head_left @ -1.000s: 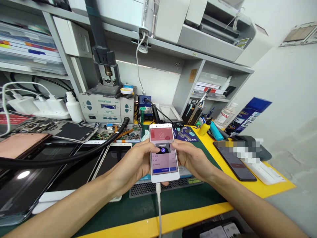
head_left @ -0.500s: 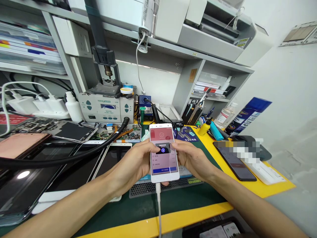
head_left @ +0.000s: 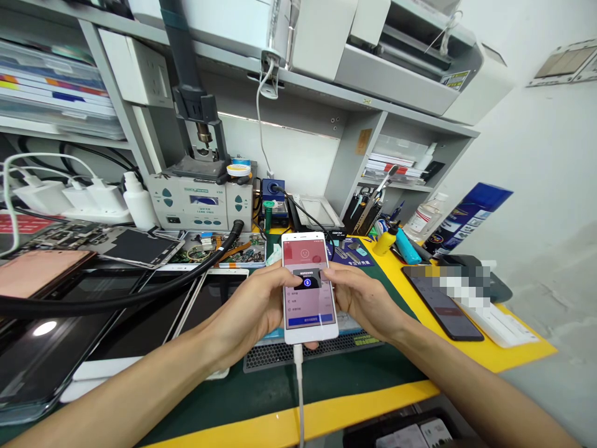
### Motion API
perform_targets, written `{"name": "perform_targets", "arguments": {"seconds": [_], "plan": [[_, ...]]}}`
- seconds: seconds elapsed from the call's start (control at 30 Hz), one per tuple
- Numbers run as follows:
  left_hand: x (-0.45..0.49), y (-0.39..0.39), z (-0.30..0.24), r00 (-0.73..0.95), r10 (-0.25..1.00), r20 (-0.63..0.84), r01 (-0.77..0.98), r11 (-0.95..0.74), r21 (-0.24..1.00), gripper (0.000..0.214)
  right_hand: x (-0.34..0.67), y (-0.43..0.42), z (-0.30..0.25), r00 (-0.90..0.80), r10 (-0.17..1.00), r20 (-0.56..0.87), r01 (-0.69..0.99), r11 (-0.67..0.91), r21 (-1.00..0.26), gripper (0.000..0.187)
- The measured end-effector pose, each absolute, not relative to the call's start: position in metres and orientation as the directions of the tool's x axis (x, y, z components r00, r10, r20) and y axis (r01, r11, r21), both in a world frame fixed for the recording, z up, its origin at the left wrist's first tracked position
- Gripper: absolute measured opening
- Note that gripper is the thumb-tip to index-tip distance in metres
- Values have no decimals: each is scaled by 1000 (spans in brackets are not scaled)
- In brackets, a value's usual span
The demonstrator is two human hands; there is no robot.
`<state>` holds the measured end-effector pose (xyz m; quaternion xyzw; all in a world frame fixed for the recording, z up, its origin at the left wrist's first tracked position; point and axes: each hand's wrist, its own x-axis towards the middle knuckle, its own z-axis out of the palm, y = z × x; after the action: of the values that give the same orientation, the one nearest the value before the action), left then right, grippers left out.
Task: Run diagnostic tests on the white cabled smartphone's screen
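Between my hands is a white smartphone (head_left: pixel 310 311), held upright with its lit screen facing me. The screen has a red top, a dark pop-up box with a round blue icon, and a blue bar at the bottom. My left hand (head_left: pixel 265 298) grips the phone's left side, thumb over the screen beside the icon. My right hand (head_left: pixel 361 298) holds the right side, its thumb at the screen's edge. Fingers behind the phone are mostly hidden. A white charging cable (head_left: pixel 300 386) is plugged into the phone's lower end and runs down past the bench edge.
Several phones and screens (head_left: pixel 135 317) lie to the left under a thick black hose (head_left: pixel 116 305). Behind stands a hot air station (head_left: pixel 200 211). On the right are a dark phone (head_left: pixel 443 305), a yellow bottle (head_left: pixel 385 241) and a blue spray can (head_left: pixel 471 218).
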<state>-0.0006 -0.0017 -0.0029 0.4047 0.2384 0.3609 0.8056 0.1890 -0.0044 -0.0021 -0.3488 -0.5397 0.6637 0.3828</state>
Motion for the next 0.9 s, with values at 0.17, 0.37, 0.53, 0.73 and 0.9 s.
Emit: {"name": "perform_targets", "arguments": {"seconds": [0.17,0.37,0.53,0.73,0.9], "plan": [[-2,-2,-3,627,774,-92,-388,412,825,38,189,-4,-2,-457,888,-47,-130,-119,-984,33],[-1,-2,-4,630,772,-87,-385,408,828,38,189,-3,-2,-459,887,-51,-133,-126,-983,33],[0,-1,-3,630,771,-94,-380,412,828,35,188,-3,-3,-461,886,-44,-140,-122,-983,33],[-1,-2,-2,628,773,-93,-376,405,834,33,188,-5,-1,-462,885,-52,-120,-121,-985,34],[-1,-3,-2,624,776,-93,-378,404,833,33,188,-6,0,-453,889,-68,-117,-135,-984,34]]}}
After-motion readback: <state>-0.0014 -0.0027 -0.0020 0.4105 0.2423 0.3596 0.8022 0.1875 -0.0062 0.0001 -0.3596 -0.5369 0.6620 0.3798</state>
